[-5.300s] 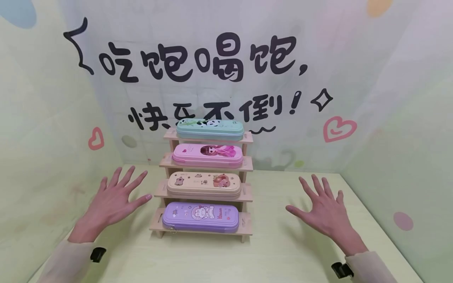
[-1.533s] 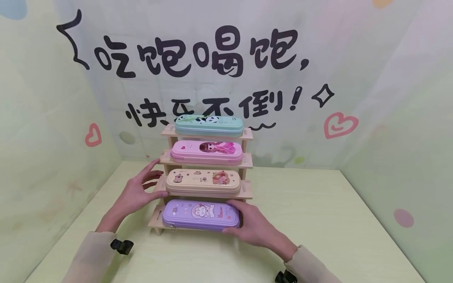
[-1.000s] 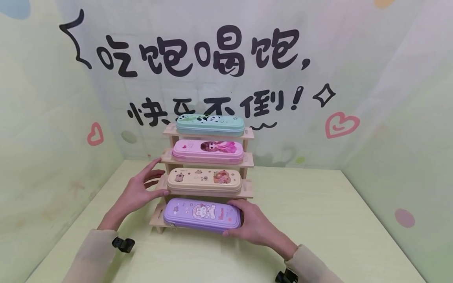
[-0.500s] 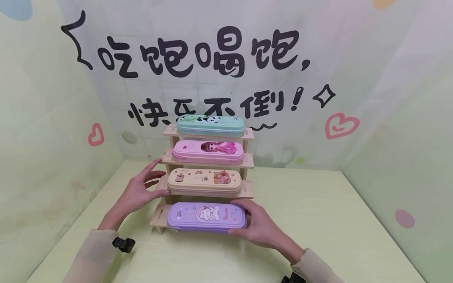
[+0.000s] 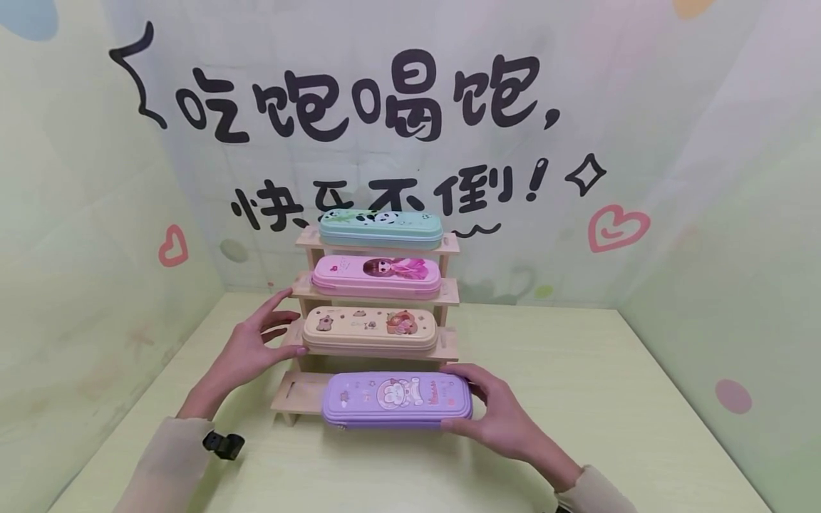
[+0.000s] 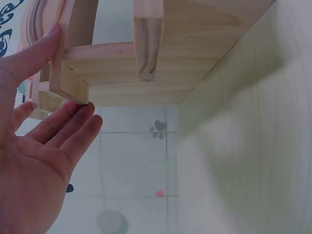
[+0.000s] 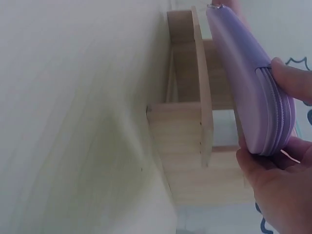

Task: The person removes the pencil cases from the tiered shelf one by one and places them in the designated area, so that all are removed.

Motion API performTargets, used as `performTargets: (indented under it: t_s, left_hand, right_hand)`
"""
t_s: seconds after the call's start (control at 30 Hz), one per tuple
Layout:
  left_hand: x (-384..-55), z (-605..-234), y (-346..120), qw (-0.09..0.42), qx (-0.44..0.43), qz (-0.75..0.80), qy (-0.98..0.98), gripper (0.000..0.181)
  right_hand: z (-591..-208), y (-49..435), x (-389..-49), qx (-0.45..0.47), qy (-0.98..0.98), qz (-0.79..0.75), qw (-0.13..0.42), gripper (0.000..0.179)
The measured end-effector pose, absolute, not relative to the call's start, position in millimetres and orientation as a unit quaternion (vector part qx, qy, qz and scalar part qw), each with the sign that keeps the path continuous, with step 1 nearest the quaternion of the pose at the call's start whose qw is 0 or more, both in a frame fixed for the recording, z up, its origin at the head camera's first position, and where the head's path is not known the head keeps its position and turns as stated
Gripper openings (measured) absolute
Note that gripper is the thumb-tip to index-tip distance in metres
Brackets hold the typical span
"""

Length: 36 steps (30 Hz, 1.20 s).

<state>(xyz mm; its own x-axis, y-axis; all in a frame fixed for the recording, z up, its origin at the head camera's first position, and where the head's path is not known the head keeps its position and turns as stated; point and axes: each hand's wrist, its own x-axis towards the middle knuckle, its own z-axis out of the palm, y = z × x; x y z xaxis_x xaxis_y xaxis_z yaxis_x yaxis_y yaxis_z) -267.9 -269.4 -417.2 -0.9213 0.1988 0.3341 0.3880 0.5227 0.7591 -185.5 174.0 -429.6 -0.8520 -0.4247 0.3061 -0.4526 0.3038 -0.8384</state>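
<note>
One end of the purple zip pencil case (image 5: 396, 400) is pinched in the right hand (image 5: 499, 417) above the bottom tier (image 5: 300, 393), so its free end could dip and knock the wooden rack (image 5: 447, 347) the left hand (image 5: 249, 348) grips.

At right in the head view you can pass over the tabletop (image 5: 577, 385); at centre the tiered rack (image 5: 303, 394) blocks you, your left hand (image 5: 249, 348) against its left side
</note>
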Motion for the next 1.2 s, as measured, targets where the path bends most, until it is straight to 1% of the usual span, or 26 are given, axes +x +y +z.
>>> performTargets:
  t_s: [0.43, 0.67, 0.8, 1.0, 1.2]
  left_hand:
    - [-267, -416, -269, 0.102, -0.167, -0.458, -0.867, 0.112]
    - [-268, -416, -269, 0.100, -0.164, -0.457, -0.868, 0.112]
    - [-269, -416, -269, 0.098, -0.162, -0.459, -0.868, 0.112]
    - [-269, -416, -270, 0.096, -0.164, -0.458, -0.868, 0.112]
    - [-270, -417, -273, 0.090, -0.172, -0.467, -0.863, 0.109]
  right_hand:
    - [-416, 233, -183, 0.320, -0.779, 0.538, 0.034, 0.067]
    - [-400, 273, -184, 0.326, -0.779, 0.531, 0.066, 0.068]
    - [-388, 298, -185, 0.333, -0.774, 0.534, 0.075, 0.070]
    - [-374, 335, -189, 0.337, -0.752, 0.563, 0.066, 0.070]
    - [-370, 367, -202, 0.323, -0.745, 0.582, 0.047, 0.068]
